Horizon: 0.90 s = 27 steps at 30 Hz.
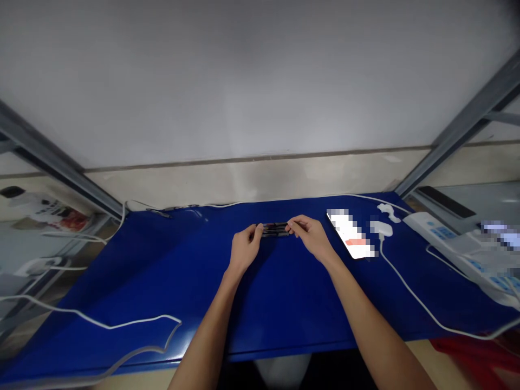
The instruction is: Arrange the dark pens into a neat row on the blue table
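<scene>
Several dark pens [275,229] lie side by side, stretched crosswise between my two hands over the blue table [284,292]. My left hand [246,245] is closed round their left ends, with the thumb on top. At the right ends, my right hand [307,235] pinches the pens between thumb and fingers. The fingers hide both ends of the pens. A lit phone [351,234] rests flat a short way right of my right hand, its screen blurred out.
Right of the phone are a white charger [381,228] with a cable and a white power strip [455,249]. A white cable [134,320] loops over the front left. Thin dark items [173,209] lie along the back edge. Metal posts [455,130] frame both sides.
</scene>
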Each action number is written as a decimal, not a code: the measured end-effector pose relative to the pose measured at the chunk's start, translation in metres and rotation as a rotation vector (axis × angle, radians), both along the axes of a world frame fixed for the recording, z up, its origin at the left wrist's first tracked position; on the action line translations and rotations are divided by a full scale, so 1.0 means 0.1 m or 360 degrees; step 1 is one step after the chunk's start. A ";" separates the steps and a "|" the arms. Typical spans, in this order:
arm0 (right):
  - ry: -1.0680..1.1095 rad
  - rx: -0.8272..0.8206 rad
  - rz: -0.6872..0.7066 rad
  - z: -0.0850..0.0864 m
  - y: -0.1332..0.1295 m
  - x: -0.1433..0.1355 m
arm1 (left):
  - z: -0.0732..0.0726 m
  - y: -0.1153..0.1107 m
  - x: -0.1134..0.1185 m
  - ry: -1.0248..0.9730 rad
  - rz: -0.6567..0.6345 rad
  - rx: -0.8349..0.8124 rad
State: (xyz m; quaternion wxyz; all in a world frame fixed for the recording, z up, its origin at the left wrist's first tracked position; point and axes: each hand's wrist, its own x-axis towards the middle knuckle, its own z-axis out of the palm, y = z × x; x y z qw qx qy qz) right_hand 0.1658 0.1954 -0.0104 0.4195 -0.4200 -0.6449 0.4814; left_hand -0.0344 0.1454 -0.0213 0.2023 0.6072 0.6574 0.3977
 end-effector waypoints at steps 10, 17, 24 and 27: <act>-0.0141 0.0027 0.0060 0.03 -0.07 -0.07 | -0.04 0.02 -0.02 -0.0115 0.0014 0.0004; -0.0056 0.0003 0.0076 0.00 -0.05 -0.06 | -0.09 0.03 -0.04 -0.0090 0.0076 0.0014; -0.0078 0.0022 0.0070 -0.03 -0.04 -0.08 | -0.09 0.03 -0.05 -0.0114 0.0076 0.0000; 0.0011 0.0008 0.0079 -0.06 -0.03 -0.08 | -0.09 0.04 -0.05 -0.0157 0.0102 0.0004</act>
